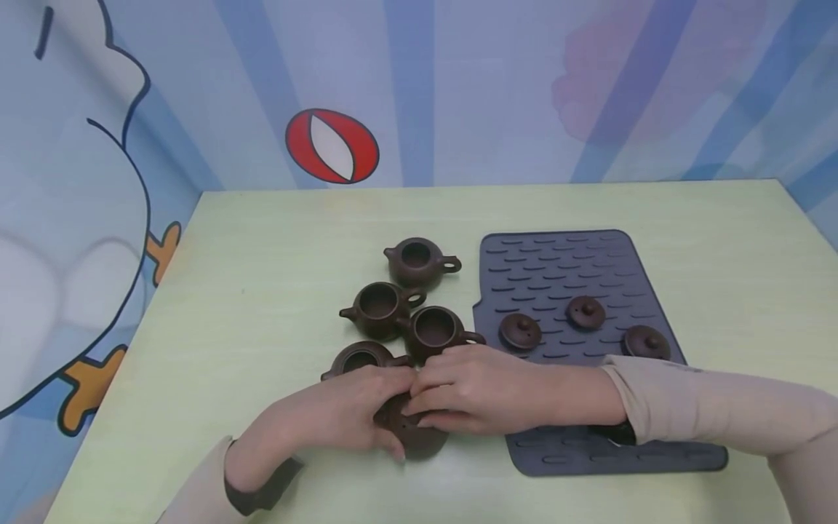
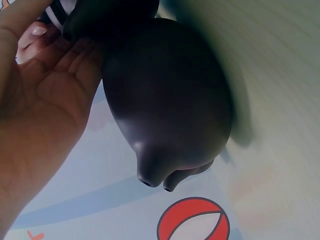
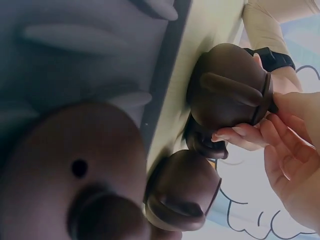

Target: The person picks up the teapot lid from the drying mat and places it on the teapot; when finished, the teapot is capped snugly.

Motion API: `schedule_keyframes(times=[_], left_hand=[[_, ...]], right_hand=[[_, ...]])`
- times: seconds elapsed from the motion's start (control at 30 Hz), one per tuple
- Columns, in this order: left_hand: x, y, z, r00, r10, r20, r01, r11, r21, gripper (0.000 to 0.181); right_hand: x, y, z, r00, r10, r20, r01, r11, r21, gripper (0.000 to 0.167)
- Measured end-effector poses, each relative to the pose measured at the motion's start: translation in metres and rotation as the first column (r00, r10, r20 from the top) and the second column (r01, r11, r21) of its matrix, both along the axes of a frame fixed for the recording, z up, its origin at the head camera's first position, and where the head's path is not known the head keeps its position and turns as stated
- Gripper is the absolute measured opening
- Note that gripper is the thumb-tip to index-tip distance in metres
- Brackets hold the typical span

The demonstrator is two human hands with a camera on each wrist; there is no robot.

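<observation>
A dark brown clay teapot [image 1: 425, 445] stands at the near side of the cluster, partly covered by both hands. My left hand [image 1: 347, 411] holds its left side, the thumb on the near side. At the top, my right hand [image 1: 474, 389] pinches the teapot lid [image 3: 266, 100], which sits at the pot's mouth; its knob is hidden by the fingers. In the right wrist view the pot's looped handle [image 3: 230, 87] faces the camera. Just beyond the left hand is a lidless teapot [image 1: 360, 356], and another large teapot body [image 2: 170, 90] fills the left wrist view.
More lidless teapots stand behind: one [image 1: 435, 327], one to its left [image 1: 378, 306] and one farthest back [image 1: 417, 262]. On the grey ribbed mat [image 1: 556, 262] lie three lids: left [image 1: 520, 332], middle [image 1: 585, 313] and right [image 1: 647, 342], beside the right forearm.
</observation>
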State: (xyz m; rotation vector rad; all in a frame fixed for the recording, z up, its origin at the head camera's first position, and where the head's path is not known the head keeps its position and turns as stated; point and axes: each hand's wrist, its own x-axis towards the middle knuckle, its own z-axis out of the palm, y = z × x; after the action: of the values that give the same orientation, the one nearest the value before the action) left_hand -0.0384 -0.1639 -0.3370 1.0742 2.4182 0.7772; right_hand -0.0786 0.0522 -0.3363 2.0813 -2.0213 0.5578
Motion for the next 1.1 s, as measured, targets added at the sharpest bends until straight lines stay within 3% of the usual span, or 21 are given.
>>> schedule_keyframes(times=[0.13,0.3,0.47,0.63,0.8,0.9,1.0,1.1], left_hand=[[0.000,0.000,0.001,1.000,-0.006,0.004,0.006,1.000,-0.009,0.049],[0.000,0.002,0.004,0.999,0.010,0.048,-0.008,0.999,-0.050,0.057],[0.000,0.002,0.006,1.000,0.001,0.030,0.001,0.997,-0.082,0.064],[0.000,-0.002,0.006,1.000,-0.016,0.012,0.016,0.999,-0.031,0.068],[-0.005,-0.015,0.015,0.997,0.057,0.059,-0.059,0.998,0.026,0.071],[-0.010,-0.028,0.019,0.996,0.083,0.029,-0.086,0.992,0.095,0.058],[-0.016,-0.040,0.016,0.993,0.114,0.001,-0.113,0.983,0.143,0.047],[-0.023,-0.050,0.010,0.990,0.137,0.025,-0.139,0.980,0.144,0.047]], right_hand=[[0.000,0.003,0.001,1.000,-0.008,0.017,0.007,0.999,0.047,0.022],[-0.004,0.011,0.007,0.993,-0.003,0.117,-0.012,0.992,0.129,0.028],[-0.007,0.021,0.007,0.977,-0.013,0.213,-0.008,0.995,0.097,0.027],[-0.009,0.035,0.004,0.952,-0.038,0.304,0.018,0.998,0.068,0.026],[-0.011,0.055,0.003,0.924,-0.106,0.367,0.075,0.992,0.099,0.024],[-0.011,0.066,0.002,0.908,-0.163,0.386,0.120,0.984,0.133,0.022],[-0.010,0.078,0.001,0.898,-0.218,0.382,0.165,0.972,0.167,0.022],[-0.009,0.091,0.000,0.881,-0.281,0.382,0.216,0.955,0.203,0.024]])
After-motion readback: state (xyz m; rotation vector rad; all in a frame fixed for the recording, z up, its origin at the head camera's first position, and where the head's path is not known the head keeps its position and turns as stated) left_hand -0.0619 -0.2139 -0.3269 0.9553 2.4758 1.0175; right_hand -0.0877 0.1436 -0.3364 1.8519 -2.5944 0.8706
